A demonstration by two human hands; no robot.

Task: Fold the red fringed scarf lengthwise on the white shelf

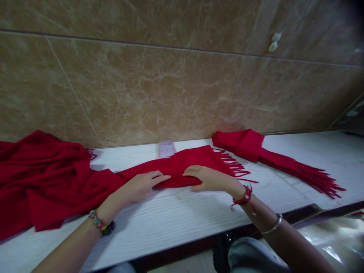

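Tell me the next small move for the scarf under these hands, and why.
I'd probably move the right hand to the fringe and straighten it: the strands look wavy and uneven, while the red scarf beside them lies fairly flat, with the left hand resting at its lower edge.

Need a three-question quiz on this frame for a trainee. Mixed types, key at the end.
1. True or false: the multicoloured bead bracelet is on the same arm as the left hand.
2. Multiple choice: which hand is nearer the fringe of the flat red cloth?
a) left hand
b) right hand
c) both equally near
3. Fill in "toward" or "away from": the folded red scarf has its loose tassels pointing ____ the tiled wall.

Key: 1 true; 2 b; 3 away from.
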